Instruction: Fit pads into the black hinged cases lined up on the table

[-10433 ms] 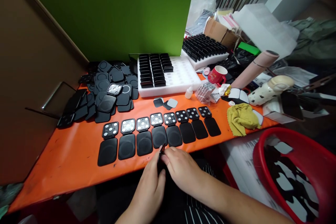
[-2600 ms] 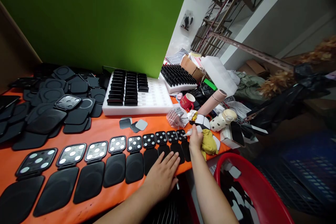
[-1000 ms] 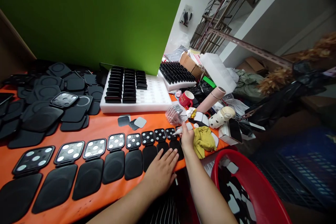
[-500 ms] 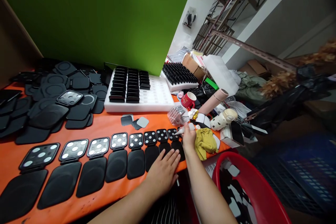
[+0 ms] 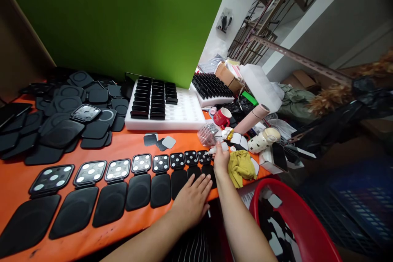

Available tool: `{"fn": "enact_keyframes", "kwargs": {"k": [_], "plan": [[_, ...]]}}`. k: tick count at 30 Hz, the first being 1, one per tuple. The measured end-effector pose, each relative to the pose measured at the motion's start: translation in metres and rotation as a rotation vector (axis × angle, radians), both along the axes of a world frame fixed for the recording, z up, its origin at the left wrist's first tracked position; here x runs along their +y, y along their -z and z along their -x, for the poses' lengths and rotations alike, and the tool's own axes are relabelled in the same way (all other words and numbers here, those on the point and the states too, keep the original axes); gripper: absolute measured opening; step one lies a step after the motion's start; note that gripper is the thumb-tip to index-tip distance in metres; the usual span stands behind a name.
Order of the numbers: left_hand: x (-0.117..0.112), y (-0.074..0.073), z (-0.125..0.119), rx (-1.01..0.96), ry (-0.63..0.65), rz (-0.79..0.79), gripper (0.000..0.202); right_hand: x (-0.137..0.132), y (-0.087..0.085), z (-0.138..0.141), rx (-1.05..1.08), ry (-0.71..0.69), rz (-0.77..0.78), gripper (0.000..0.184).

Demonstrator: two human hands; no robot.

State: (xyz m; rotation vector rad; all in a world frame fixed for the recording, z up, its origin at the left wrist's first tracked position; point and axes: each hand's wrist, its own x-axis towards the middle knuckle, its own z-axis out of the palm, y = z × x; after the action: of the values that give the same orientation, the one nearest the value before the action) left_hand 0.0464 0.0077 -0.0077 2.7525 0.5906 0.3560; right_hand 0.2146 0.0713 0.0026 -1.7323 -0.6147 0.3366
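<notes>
A row of opened black folding pads (image 5: 137, 192) runs along the table's front edge. Their upper flaps (image 5: 160, 163) each carry several pale round dots. My left hand (image 5: 193, 196) lies flat, fingers stretched, over the lower halves of pads near the right end. Closed around a small white glue bottle (image 5: 224, 147) with a thin nozzle, my right hand (image 5: 220, 159) is at the row's right end. The nozzle points left, at the upper flap (image 5: 204, 156) of a pad there; whether it touches cannot be made out.
Loose black pads (image 5: 64, 106) are heaped at the back left. A white foam tray (image 5: 187, 116) holds black pieces upright. Several grey squares (image 5: 168, 142) lie before it. Right of my hands are a yellow cloth (image 5: 241, 168), red mug (image 5: 222, 118), pink bottle (image 5: 252, 118) and red tub (image 5: 307, 217).
The view has shifted slightly, so the scene sits a little further right. My hands keep nearly the same places, the right one still around the glue bottle.
</notes>
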Motion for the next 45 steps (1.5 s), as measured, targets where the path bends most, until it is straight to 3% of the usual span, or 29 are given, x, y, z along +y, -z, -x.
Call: {"fn": "enact_keyframes", "kwargs": {"k": [10, 26, 34, 40, 45], "plan": [[0.001, -0.003, 0.0, 0.025, 0.022, 0.002, 0.059, 0.0, 0.001, 0.044, 0.024, -0.216, 0.064, 0.04], [0.002, -0.007, 0.003, -0.002, 0.038, 0.099, 0.063, 0.018, -0.003, 0.041, -0.02, -0.178, 0.057, 0.035], [0.007, -0.017, 0.007, -0.087, 0.002, 0.142, 0.057, 0.016, -0.008, 0.039, 0.125, -0.185, -0.001, 0.04], [0.01, -0.034, 0.04, -0.146, -0.069, 0.143, 0.035, 0.011, -0.011, 0.068, 0.152, -0.307, -0.009, 0.037], [0.006, -0.026, 0.085, -0.117, -0.181, 0.077, 0.033, 0.009, -0.008, 0.085, 0.098, -0.354, 0.015, 0.037]]}}
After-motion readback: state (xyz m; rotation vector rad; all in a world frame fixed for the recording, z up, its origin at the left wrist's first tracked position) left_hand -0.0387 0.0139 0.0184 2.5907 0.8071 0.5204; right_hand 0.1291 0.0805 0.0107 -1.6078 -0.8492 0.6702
